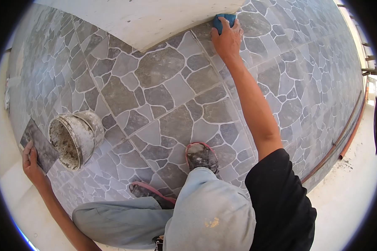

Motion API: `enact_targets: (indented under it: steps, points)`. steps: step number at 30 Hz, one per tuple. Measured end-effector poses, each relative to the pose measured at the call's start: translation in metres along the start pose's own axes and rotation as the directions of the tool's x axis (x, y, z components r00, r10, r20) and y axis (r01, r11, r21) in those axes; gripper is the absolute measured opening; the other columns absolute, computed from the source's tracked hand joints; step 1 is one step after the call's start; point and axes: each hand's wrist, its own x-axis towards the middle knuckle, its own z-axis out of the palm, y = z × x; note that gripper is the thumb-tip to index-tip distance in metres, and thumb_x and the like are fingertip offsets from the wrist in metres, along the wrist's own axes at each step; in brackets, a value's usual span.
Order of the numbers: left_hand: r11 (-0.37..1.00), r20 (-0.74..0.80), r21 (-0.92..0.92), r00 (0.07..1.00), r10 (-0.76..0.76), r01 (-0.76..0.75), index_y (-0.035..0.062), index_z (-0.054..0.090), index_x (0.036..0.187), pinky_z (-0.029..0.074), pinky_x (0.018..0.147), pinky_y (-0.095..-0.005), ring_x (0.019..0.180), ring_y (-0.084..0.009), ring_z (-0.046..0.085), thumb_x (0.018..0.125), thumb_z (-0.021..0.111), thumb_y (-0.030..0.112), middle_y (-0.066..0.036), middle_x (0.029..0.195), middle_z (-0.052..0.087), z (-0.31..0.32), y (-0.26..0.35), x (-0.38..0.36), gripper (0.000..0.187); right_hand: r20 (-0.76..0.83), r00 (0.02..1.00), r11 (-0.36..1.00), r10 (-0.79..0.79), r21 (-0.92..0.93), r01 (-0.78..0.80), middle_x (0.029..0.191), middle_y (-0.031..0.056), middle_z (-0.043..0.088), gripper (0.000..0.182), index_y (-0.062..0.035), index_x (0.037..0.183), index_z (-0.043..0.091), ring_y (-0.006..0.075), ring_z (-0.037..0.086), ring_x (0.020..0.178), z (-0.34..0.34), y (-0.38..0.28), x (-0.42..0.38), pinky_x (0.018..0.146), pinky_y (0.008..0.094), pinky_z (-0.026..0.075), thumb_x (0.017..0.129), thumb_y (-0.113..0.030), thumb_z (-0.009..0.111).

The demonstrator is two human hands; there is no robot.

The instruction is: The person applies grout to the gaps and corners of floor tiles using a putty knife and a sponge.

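Observation:
My right hand (229, 41) reaches far forward and grips a blue sponge (218, 24). The sponge touches the tiled floor (167, 129) right beside the lower edge of a pale wall (138, 23). Off to the left, my left hand (32, 163) is closed on the edge of a flat, mottled grey tile piece (44, 146), thumb and fingers along its lower left side. Just right of that piece, a bucket (86, 146) crusted with white and grey residue leans tilted, its mouth facing left.
Two thin pipes (347, 144) run along the right edge of the floor. My shoes (202, 156) stand on the tiles, below the middle of the view. The pale wall's corner juts toward me at the top. Grout lines cross the stone-patterned floor.

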Motion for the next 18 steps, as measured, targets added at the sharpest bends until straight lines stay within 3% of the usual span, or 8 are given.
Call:
enact_targets:
  steps: [2,6,8,9,11,13,17,18]
  points:
    - [1.000,0.015,0.017,1.000,0.004,-0.004,-0.0045,0.066,0.125,0.044,0.098,-0.0251,0.106,-0.0107,0.059,0.102,0.059,0.009,-0.006,0.117,0.067,0.009,0.006,0.002,0.028,0.070,0.966,0.968,0.247,-0.068,-0.243,0.133,0.0223,0.059,0.048,-0.0110,0.127,0.064,0.0422,0.054,0.119,-0.006,-0.006,0.010,0.097,0.0545,0.043,0.080,-0.019,0.071]
    - [0.997,0.045,-0.077,0.999,-0.016,0.020,-0.0040,0.067,0.123,0.045,0.097,-0.0252,0.105,-0.0106,0.059,0.101,0.059,0.008,-0.005,0.115,0.067,0.026,0.015,0.002,0.026,0.072,0.971,0.972,0.227,-0.076,-0.222,0.127,0.0196,0.060,0.047,-0.0113,0.126,0.066,0.0403,0.055,0.116,0.011,-0.028,0.003,0.096,0.0534,0.043,0.080,-0.020,0.072]
    - [0.995,0.060,-0.092,0.998,-0.019,0.024,-0.0039,0.068,0.122,0.045,0.097,-0.0253,0.104,-0.0106,0.059,0.101,0.059,0.008,-0.005,0.115,0.067,0.034,0.019,0.002,0.026,0.153,0.988,0.999,0.024,0.032,-0.029,0.116,0.0171,0.062,0.041,-0.0113,0.122,0.069,0.0384,0.056,0.113,0.012,-0.050,-0.013,0.093,0.0519,0.045,0.082,-0.019,0.071]
    - [0.997,0.071,-0.081,0.997,-0.013,0.018,-0.0038,0.068,0.122,0.045,0.097,-0.0256,0.105,-0.0108,0.059,0.101,0.060,0.009,-0.005,0.116,0.067,0.040,0.020,0.003,0.025,0.150,0.988,0.999,0.028,0.024,-0.032,0.116,0.0171,0.062,0.041,-0.0113,0.122,0.069,0.0384,0.056,0.113,0.010,-0.045,-0.015,0.093,0.0519,0.045,0.082,-0.019,0.071]
    - [0.998,0.087,-0.069,0.996,-0.003,0.009,-0.0038,0.068,0.121,0.045,0.098,-0.0259,0.105,-0.0109,0.060,0.101,0.060,0.009,-0.006,0.116,0.067,0.043,0.023,0.004,0.025,0.253,0.943,0.974,-0.218,0.120,0.193,0.120,0.0169,0.062,0.037,-0.0150,0.123,0.071,0.0379,0.057,0.114,0.007,-0.038,-0.017,0.096,0.0495,0.047,0.087,-0.022,0.069]
    - [0.999,0.057,0.039,0.998,-0.008,0.006,-0.0040,0.068,0.123,0.044,0.101,-0.0266,0.108,-0.0119,0.060,0.101,0.060,0.009,-0.007,0.118,0.068,0.028,0.020,0.003,0.027,0.211,0.956,0.978,-0.205,0.067,0.196,0.116,0.0169,0.062,0.032,-0.0131,0.117,0.073,0.0374,0.058,0.112,0.000,0.003,0.010,0.093,0.0485,0.048,0.086,-0.019,0.069]
    - [0.999,-0.090,0.002,0.995,-0.043,0.043,-0.0041,0.067,0.127,0.044,0.103,-0.0276,0.112,-0.0135,0.060,0.101,0.060,0.010,-0.009,0.121,0.068,-0.016,0.004,-0.008,0.030,0.110,0.987,0.989,-0.113,-0.079,0.123,0.112,0.0174,0.062,0.028,-0.0117,0.112,0.075,0.0378,0.058,0.109,0.000,0.071,0.044,0.092,0.0488,0.048,0.085,-0.017,0.068]
    - [0.999,-0.095,-0.001,0.994,-0.050,0.050,-0.0041,0.067,0.127,0.044,0.103,-0.0276,0.112,-0.0135,0.060,0.101,0.060,0.010,-0.009,0.121,0.068,-0.017,0.002,-0.010,0.030,0.052,0.996,0.988,0.066,-0.142,-0.059,0.113,0.0171,0.062,0.028,-0.0115,0.112,0.075,0.0378,0.058,0.110,0.002,0.079,0.048,0.092,0.0491,0.048,0.085,-0.017,0.068]
